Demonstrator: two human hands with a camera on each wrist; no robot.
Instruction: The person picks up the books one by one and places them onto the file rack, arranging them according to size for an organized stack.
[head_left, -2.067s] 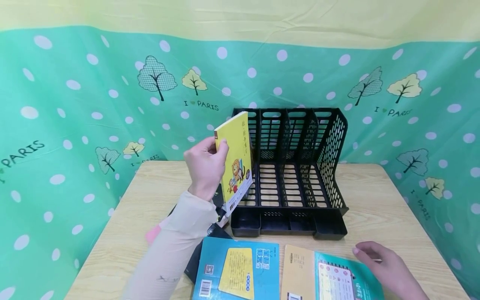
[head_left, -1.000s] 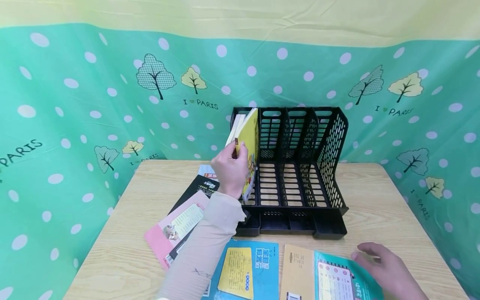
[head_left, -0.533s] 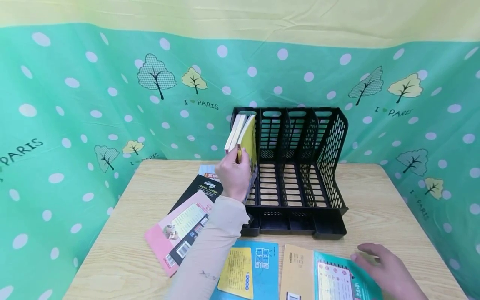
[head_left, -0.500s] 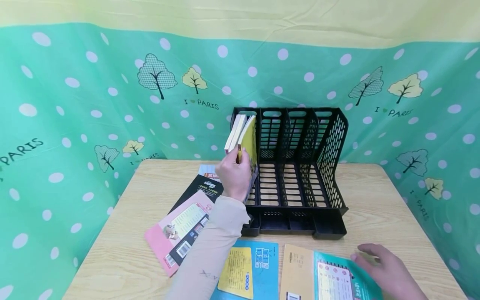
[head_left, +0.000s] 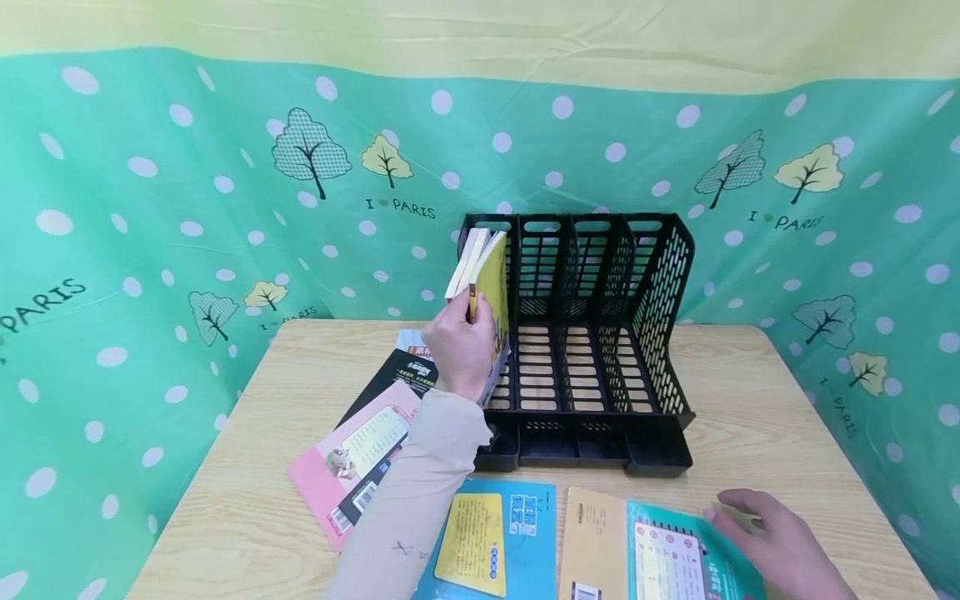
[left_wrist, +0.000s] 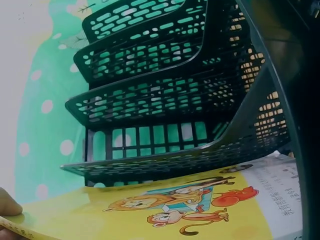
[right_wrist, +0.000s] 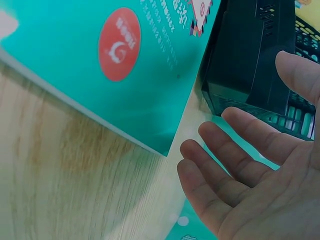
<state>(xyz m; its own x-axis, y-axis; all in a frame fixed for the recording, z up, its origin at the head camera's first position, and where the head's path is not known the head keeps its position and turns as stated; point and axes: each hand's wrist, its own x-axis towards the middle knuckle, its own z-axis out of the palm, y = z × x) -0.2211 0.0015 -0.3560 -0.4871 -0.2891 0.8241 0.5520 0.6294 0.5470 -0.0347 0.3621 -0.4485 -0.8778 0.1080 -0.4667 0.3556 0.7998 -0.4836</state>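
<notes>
Lowered since the earliest head frame, the yellow book (head_left: 495,287) has gone from in front of the black rack (head_left: 660,450) into its leftmost compartment, and the person's left hand (head_left: 461,346) has travelled with it. In the head view, that hand pinches the book's near edge; white-edged books (head_left: 467,265) stand just beyond its fingers, the black book (head_left: 386,387) and pink book (head_left: 318,483) lie to its left, and the blue book (head_left: 528,542) nearer the person. The right hand (head_left: 776,542) is by the teal book (head_left: 727,567). The left wrist view shows the thumb (left_wrist: 9,204) against the yellow cover, a rack divider beside it. In the right wrist view, the right hand's fingers are loosely spread, the teal book's corner beyond their tips.
</notes>
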